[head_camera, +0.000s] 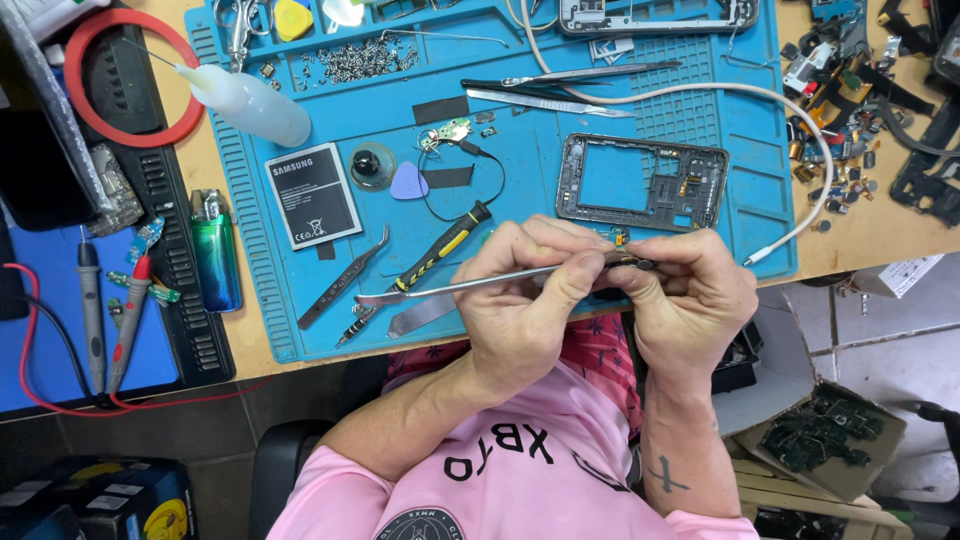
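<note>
The left hand (520, 300) pinches a thin metal pry tool (450, 287) between thumb and fingers, its flat spoon end sticking out to that hand's left. The right hand (685, 295) is closed on a small dark part (628, 263) at the tool's tip, though fingers hide most of it. The part looks light and probably fragile, best held by its edges; the tool looks stiff and slick. Just beyond the hands a bare phone frame (642, 182) lies on the blue mat (560, 130), with a screwdriver (430, 262) beside the left hand.
</note>
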